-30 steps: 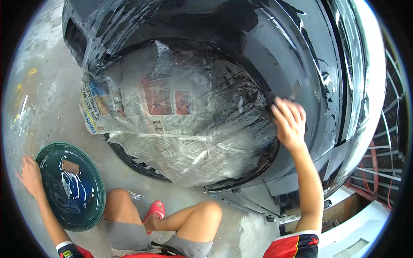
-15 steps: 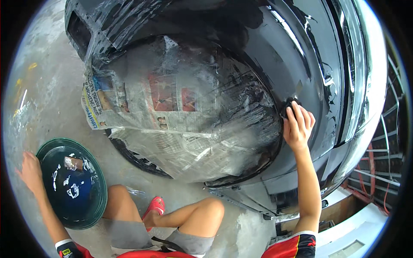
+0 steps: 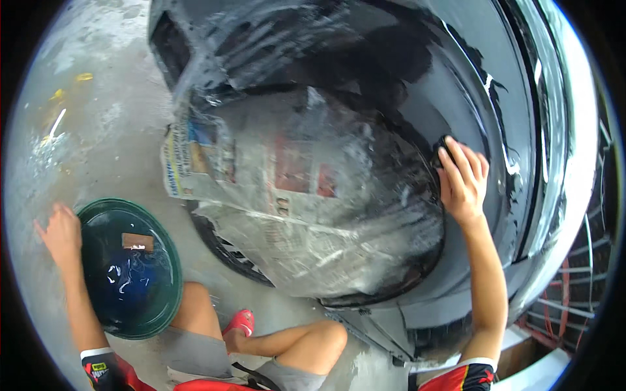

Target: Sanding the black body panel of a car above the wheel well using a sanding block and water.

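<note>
Against the dark body panel of the car, just beside the wheel arch edge, my right hand presses a small black pad. The fingers are bent over it and hide most of it, so its exact kind is unclear. My left hand is at the outer left side of a round dark green basin, fingers loosely apart and holding nothing. Water fills the basin, and a brown rectangular block shows in it. Wet, greyish newspaper covers the wheel opening next to my right hand.
Part of the tire shows below the newspaper. My bent legs and a red shoe are beneath the car's side. Concrete floor with yellow spots lies to the left. Metal racks stand at the far right.
My right hand has slid up along the wheel arch edge with the black pad. The whole view has shifted, and my left hand stays by the basin's left side.
</note>
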Motion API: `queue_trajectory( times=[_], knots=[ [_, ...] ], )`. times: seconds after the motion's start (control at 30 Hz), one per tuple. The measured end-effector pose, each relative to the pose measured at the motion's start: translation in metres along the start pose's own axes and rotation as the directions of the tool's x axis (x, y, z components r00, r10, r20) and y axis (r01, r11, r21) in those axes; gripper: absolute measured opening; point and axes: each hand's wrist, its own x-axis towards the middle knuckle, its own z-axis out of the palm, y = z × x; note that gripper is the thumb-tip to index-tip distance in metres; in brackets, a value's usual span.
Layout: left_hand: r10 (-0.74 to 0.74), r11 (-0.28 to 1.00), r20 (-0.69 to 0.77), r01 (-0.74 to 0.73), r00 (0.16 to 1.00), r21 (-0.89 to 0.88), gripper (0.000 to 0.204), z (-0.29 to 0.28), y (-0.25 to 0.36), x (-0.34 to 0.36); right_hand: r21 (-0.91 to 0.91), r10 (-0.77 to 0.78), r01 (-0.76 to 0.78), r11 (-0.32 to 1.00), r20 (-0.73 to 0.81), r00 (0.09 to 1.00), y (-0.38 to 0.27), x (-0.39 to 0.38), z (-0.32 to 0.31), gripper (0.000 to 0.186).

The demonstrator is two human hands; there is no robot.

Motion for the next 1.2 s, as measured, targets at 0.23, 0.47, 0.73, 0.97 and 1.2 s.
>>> queue_trajectory(
  times=[0.23,0.47,0.73,0.97,1.2],
  knots=[
    [-0.021,0.995,-0.158,0.004,0.987,-0.104,0.025,-0.019,0.005,-0.001,0.143,-0.349,0.343,0.928,0.017,0.937,-0.035,0.172,0.052,0.053],
    [-0.045,0.99,-0.184,0.019,0.982,-0.141,0.025,-0.039,0.011,-0.007,0.084,-0.367,0.361,0.929,0.078,0.927,0.005,0.117,0.004,0.04],
    [-0.082,0.984,-0.196,0.049,0.977,-0.169,0.029,-0.044,0.01,-0.005,0.281,-0.438,0.426,0.86,-0.02,0.899,-0.072,0.216,0.075,0.042],
    [-0.114,0.977,-0.141,0.086,0.983,-0.194,0.028,-0.044,0.01,-0.004,0.185,-0.383,0.375,0.908,0.012,0.923,-0.022,0.146,0.029,0.043],
    [-0.104,0.974,-0.164,0.067,0.981,-0.215,0.031,-0.045,0.01,-0.002,0.263,-0.321,0.324,0.909,-0.055,0.946,-0.067,0.19,0.063,0.044]
  ],
)
